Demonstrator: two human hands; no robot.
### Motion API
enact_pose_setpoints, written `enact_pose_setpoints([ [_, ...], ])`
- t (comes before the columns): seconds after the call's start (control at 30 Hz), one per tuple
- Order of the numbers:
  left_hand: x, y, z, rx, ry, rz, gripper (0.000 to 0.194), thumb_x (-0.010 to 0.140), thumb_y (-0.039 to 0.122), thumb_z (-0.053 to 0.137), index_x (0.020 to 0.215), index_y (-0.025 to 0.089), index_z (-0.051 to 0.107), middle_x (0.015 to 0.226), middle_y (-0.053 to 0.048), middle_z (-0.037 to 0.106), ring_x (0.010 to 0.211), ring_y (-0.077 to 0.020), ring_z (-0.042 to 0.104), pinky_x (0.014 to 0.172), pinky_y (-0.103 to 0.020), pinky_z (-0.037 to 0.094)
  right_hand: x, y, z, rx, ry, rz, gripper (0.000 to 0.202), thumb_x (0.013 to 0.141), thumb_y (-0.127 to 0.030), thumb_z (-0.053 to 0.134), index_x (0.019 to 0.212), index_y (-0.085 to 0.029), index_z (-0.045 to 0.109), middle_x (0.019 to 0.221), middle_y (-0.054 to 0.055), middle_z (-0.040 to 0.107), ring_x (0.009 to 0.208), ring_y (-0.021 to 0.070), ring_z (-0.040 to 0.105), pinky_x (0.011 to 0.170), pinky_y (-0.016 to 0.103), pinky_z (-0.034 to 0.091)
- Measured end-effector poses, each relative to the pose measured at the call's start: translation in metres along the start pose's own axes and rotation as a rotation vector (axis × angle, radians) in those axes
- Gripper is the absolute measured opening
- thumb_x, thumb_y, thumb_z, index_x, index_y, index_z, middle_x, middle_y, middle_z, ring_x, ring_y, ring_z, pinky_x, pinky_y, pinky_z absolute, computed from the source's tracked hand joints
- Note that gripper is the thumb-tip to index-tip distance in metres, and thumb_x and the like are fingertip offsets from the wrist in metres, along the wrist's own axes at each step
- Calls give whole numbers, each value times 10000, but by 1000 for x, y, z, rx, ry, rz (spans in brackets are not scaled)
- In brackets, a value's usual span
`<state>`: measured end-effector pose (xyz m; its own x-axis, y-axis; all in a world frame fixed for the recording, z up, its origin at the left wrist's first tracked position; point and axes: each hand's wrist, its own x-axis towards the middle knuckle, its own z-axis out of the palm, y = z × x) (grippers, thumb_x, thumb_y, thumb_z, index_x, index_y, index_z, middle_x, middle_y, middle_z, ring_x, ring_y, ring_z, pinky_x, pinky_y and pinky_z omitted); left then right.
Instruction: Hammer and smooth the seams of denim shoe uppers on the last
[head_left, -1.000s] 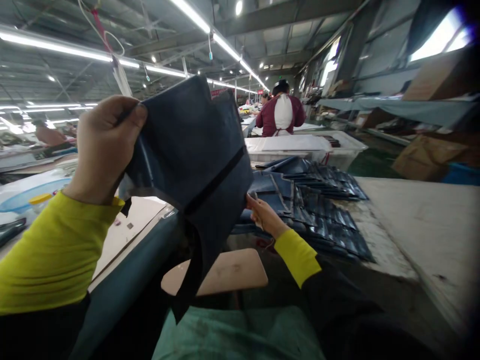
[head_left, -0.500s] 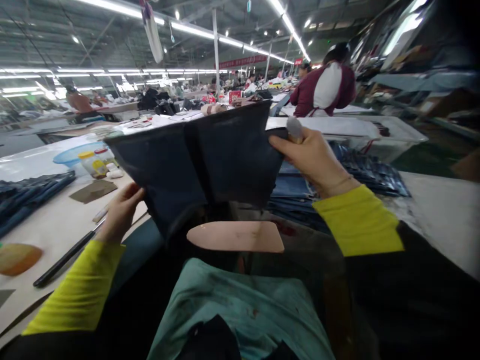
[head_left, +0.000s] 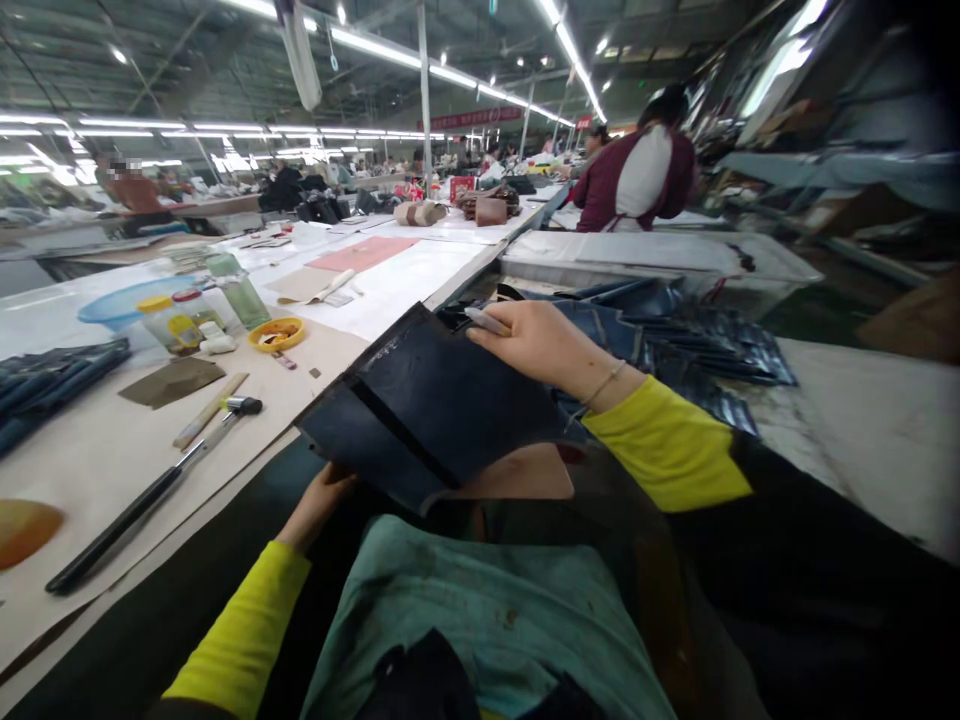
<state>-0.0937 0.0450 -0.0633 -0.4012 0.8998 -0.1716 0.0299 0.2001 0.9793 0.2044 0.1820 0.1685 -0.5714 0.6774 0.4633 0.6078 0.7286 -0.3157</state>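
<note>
A dark blue leather panel (head_left: 420, 405) with a black strip across it hangs tilted above my lap. My left hand (head_left: 319, 500) is closed on its lower left edge, with the fingertips partly hidden behind it. Closed at the upper right edge, my right hand (head_left: 540, 345) grips the same panel. A light grey, rounded piece (head_left: 487, 320) shows at the right fingertips; whether it is a finger cover or a held tool I cannot tell. Below the panel, partly covered by it, lies a pinkish-tan board (head_left: 529, 475).
On the table at left lie a black-handled tool with a metal shaft (head_left: 150, 505), a wooden stick (head_left: 210, 410) and a brown scrap (head_left: 172, 382). Beyond are jars (head_left: 169, 325), a yellow dish (head_left: 276, 335) and a blue basin (head_left: 127, 302). Stacked dark panels (head_left: 697, 340) lie right; a co-worker (head_left: 637, 170) is behind.
The panel has come down and tilted, its left side lower, now covering part of the board. Both hands moved down, the left toward the middle, the right leftward.
</note>
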Motion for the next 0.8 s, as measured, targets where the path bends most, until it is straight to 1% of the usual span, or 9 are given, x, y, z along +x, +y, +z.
enact_pose_setpoints([
  [0.1,-9,-20,33,30,-119,-102,422,459,297,813,820,143,658,788,-95,707,764,-268,651,712,-383,493,-17,19,1,-58,-90,80,280,810,-361,510,608,-168,528,524,-44,409,515,85,377,536,237,222],
  [0.17,-16,-32,53,50,-187,-162,337,455,268,800,728,127,661,701,-95,696,680,-262,644,650,-375,489,-41,45,8,-59,-130,176,311,811,-414,489,622,-175,549,524,-33,441,523,100,415,531,238,245],
  [0.23,-22,-41,65,56,-230,-203,299,464,258,781,702,119,664,677,-96,689,649,-253,637,613,-355,478,-76,77,19,-21,-153,297,354,820,-461,454,651,-176,580,553,-18,495,556,120,468,538,238,283],
  [0.3,-24,-45,68,41,-233,-219,335,487,274,764,773,125,671,737,-94,697,684,-243,641,611,-329,472,-118,108,33,54,-187,444,390,813,-507,441,720,-175,624,609,-2,565,615,151,529,568,244,337],
  [0.37,-21,-43,62,11,-201,-218,419,529,320,744,900,145,660,831,-86,699,746,-229,646,634,-305,474,-160,130,48,131,-237,597,419,782,-539,463,740,-169,655,662,18,623,678,189,572,626,267,390],
  [0.47,-14,-34,48,-31,-123,-207,500,623,424,684,1056,183,617,962,-73,682,825,-205,644,667,-277,482,-202,144,64,223,-290,709,448,767,-547,479,835,-159,691,763,40,682,768,231,612,702,304,443],
  [0.57,-8,-23,40,-78,-37,-159,486,659,454,658,1066,192,617,1027,-71,666,877,-199,636,703,-276,495,-209,142,68,293,-210,746,491,795,-554,447,943,-148,681,837,54,696,804,231,628,741,309,466],
  [0.67,-4,-15,42,-101,23,-93,466,663,416,648,1064,181,614,1013,-75,670,893,-202,634,771,-314,500,-192,139,68,332,-94,751,478,810,-541,439,963,-150,668,893,71,694,846,235,628,786,317,466],
  [0.8,3,-4,49,-55,95,29,428,699,431,587,1044,179,611,1041,-77,656,988,-210,602,883,-349,462,-171,142,82,359,-57,722,381,779,-480,509,912,-160,666,902,81,694,910,261,616,859,352,439],
])
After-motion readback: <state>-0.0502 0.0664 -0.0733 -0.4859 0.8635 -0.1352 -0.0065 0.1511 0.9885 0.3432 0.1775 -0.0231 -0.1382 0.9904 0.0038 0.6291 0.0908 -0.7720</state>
